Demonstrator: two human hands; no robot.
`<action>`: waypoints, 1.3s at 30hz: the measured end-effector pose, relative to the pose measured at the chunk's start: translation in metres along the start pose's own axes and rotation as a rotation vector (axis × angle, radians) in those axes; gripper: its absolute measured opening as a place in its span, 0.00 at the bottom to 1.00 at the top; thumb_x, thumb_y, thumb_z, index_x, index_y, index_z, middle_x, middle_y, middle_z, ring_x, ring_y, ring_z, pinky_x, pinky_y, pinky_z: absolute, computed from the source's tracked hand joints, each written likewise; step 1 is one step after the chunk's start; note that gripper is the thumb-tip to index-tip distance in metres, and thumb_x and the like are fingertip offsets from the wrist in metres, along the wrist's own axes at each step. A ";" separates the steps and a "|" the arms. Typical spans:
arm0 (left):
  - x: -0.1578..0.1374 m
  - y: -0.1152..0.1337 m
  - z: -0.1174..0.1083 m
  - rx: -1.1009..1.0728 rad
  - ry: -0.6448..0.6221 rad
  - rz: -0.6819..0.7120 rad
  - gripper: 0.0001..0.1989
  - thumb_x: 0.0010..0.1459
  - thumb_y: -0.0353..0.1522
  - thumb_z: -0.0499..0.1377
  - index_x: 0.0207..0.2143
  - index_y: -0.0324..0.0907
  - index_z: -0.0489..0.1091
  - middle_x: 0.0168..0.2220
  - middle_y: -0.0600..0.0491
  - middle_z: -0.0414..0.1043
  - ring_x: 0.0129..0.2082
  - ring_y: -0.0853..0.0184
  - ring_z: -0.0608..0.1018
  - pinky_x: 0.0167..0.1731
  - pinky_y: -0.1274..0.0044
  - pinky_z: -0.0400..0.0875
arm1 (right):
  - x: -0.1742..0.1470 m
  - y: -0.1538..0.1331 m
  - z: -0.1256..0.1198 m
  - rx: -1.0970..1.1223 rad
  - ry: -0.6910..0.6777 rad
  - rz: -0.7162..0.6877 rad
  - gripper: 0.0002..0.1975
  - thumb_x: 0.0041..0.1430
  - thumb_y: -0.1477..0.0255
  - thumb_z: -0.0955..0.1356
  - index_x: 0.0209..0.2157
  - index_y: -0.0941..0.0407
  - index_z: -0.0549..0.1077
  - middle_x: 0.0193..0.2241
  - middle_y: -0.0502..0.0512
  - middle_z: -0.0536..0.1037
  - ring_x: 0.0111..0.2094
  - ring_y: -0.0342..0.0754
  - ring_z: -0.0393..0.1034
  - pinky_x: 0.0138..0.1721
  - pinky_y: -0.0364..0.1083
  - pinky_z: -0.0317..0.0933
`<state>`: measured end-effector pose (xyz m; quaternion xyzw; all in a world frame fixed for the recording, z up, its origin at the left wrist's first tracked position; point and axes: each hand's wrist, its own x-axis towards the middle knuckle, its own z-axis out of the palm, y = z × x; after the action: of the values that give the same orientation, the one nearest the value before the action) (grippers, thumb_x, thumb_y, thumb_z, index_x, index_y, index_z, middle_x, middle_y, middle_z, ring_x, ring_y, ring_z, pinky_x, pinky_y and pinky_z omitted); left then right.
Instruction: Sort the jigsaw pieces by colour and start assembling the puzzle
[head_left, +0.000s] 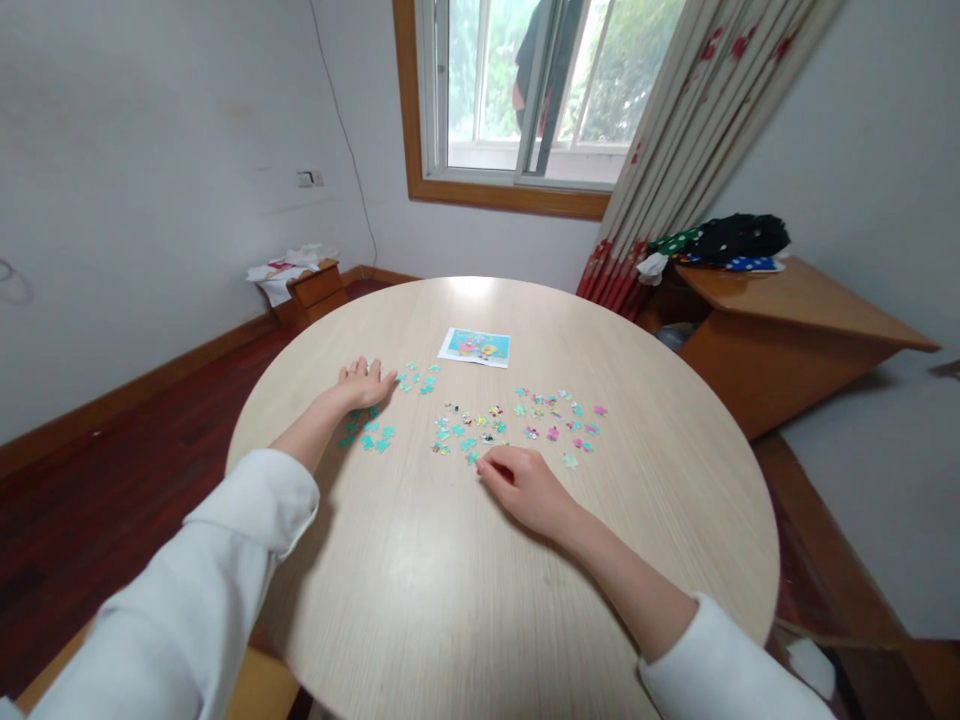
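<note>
Small jigsaw puzzle pieces lie spread in loose groups on a round wooden table (420, 560). My left hand (365, 384) is at the left side, palm down with its fingers spread, over turquoise puzzle pieces (370, 440). My right hand (525, 482) is at the near edge of the middle group, its fingers pinched together beside a turquoise puzzle piece (472, 458); whether that piece is between the fingertips is too small to tell. Pink and turquoise puzzle pieces (553, 433) lie farther right. Beyond them lies a printed picture sheet (475, 347) with cartoon figures.
A window (525, 90) and a floral curtain (675, 130) are behind the table. On the right, a tilted-looking brown desk (795, 330) bears a heap of dark cloth (739, 238). A low wooden cabinet (319, 292) with papers stands at the back left.
</note>
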<state>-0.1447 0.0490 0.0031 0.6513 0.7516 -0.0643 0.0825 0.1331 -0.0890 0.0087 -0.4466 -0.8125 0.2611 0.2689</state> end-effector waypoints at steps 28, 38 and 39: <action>-0.003 0.084 0.011 0.017 0.128 0.227 0.37 0.61 0.45 0.32 0.63 0.26 0.42 0.65 0.35 0.38 0.65 0.53 0.44 0.61 0.61 0.39 | 0.001 0.002 -0.005 -0.008 0.037 -0.004 0.15 0.59 0.72 0.60 0.19 0.57 0.61 0.18 0.48 0.65 0.22 0.41 0.57 0.26 0.41 0.48; 0.015 0.093 0.012 -0.018 0.171 0.263 0.33 0.62 0.40 0.33 0.62 0.24 0.45 0.64 0.35 0.43 0.65 0.56 0.47 0.61 0.63 0.38 | 0.004 0.011 -0.012 -0.032 0.111 0.002 0.15 0.60 0.72 0.60 0.19 0.57 0.62 0.18 0.48 0.65 0.22 0.41 0.57 0.27 0.41 0.48; 0.016 0.091 0.011 -0.030 0.171 0.275 0.33 0.62 0.39 0.33 0.62 0.24 0.46 0.64 0.35 0.43 0.65 0.56 0.47 0.61 0.63 0.39 | 0.006 0.013 -0.013 -0.038 0.142 0.011 0.16 0.60 0.71 0.60 0.18 0.57 0.62 0.18 0.48 0.64 0.22 0.41 0.57 0.27 0.41 0.48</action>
<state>-0.0560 0.0753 -0.0102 0.7498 0.6605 0.0144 0.0362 0.1472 -0.0756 0.0106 -0.4735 -0.7936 0.2146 0.3161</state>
